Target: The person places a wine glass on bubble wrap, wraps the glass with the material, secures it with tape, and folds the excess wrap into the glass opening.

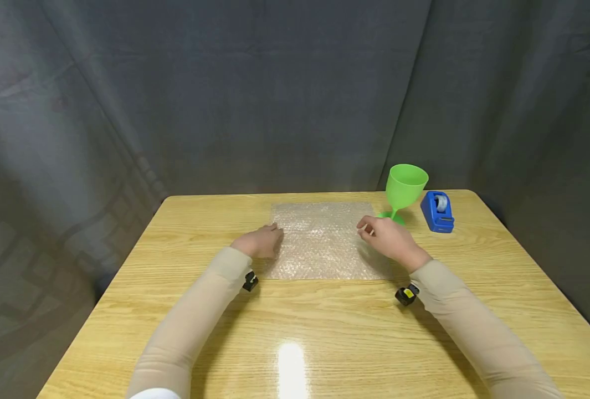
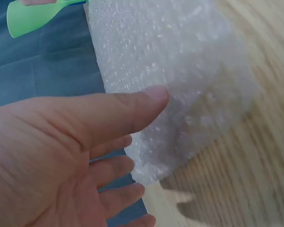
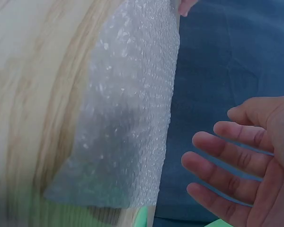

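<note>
A clear sheet of bubble wrap [image 1: 322,244] lies flat on the wooden table. At its left edge is my left hand [image 1: 262,241], fingers extended; in the left wrist view the thumb [image 2: 146,104] lies over a corner of the sheet, and whether it touches cannot be told. Above the right part of the sheet hovers my right hand [image 1: 386,237], its fingers [image 3: 227,151] loosely bent with nothing between them. Just behind that hand stands a green plastic goblet [image 1: 405,185], upright, its foot partly hidden by the hand.
To the right of the goblet sits a blue tape dispenser [image 1: 437,211] with a roll of tape in it. The wooden table [image 1: 215,343] reaches back to a dark grey curtain [image 1: 255,100]. Each wrist wears a small black camera.
</note>
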Demonstrator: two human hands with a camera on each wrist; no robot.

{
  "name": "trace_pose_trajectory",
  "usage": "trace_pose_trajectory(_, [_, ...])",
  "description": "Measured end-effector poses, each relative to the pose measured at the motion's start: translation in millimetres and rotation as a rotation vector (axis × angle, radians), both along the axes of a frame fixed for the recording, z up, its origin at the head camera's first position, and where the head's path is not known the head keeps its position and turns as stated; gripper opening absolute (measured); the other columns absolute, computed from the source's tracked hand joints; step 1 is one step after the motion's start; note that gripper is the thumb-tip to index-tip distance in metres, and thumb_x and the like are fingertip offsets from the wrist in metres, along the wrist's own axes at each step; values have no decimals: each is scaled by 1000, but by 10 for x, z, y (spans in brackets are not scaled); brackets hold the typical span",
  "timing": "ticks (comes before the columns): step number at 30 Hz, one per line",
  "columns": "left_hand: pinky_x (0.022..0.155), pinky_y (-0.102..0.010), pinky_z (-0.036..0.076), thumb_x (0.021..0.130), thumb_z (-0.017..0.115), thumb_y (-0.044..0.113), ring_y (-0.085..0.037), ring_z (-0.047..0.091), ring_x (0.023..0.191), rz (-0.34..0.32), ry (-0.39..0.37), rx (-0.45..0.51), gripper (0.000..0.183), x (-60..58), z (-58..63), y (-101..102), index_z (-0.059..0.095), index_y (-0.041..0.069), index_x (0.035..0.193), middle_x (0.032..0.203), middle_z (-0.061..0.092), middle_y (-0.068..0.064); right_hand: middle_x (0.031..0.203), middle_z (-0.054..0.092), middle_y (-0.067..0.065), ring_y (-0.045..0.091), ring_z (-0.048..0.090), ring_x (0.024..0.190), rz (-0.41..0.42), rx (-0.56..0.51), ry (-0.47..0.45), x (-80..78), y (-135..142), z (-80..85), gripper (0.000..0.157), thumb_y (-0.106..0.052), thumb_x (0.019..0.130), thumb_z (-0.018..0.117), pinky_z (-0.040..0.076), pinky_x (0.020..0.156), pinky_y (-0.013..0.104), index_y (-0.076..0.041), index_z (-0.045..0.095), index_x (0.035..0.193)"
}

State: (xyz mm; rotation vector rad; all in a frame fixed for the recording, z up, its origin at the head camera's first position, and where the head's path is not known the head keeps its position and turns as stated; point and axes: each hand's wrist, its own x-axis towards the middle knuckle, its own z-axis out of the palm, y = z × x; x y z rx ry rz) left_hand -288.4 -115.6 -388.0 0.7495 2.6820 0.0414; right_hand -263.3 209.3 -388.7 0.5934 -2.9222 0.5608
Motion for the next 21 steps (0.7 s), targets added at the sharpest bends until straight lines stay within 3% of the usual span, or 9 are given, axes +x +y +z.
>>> trace_pose_trajectory(6, [119,-45,22,91,66,22,-35,25,145,54,-61,-2,68,1,-28,-37,35,2,148,155,29,-20,91,71,10,20,67,76,-5,-22,-36,9,137,-3,22,-20,96,57,54,63,36,-6,66,110])
trace_pose_trajectory(13, [119,-43,21,93,65,25,-32,21,147,75,-101,5,70,16,-13,-39,31,1,149,157,26,-18,96,68,14,25,63,84,-63,-66,-136,25,549,24,26,-21,98,55,51,67,37,-2,64,112])
trace_pose_trajectory(17, [119,-43,20,93,65,26,-32,20,147,74,-91,2,71,17,-29,-53,31,2,149,157,26,-18,103,65,21,30,63,89,-127,-154,-235,-47,760,-30,32,-20,100,52,51,71,38,4,59,117])
trace_pose_trajectory(21, [119,-43,20,92,66,27,-31,20,147,74,-86,6,72,6,-56,-49,31,3,150,157,25,-17,115,59,32,37,64,95,-182,-283,-327,-178,877,-112,46,-18,100,48,54,76,40,16,45,130])
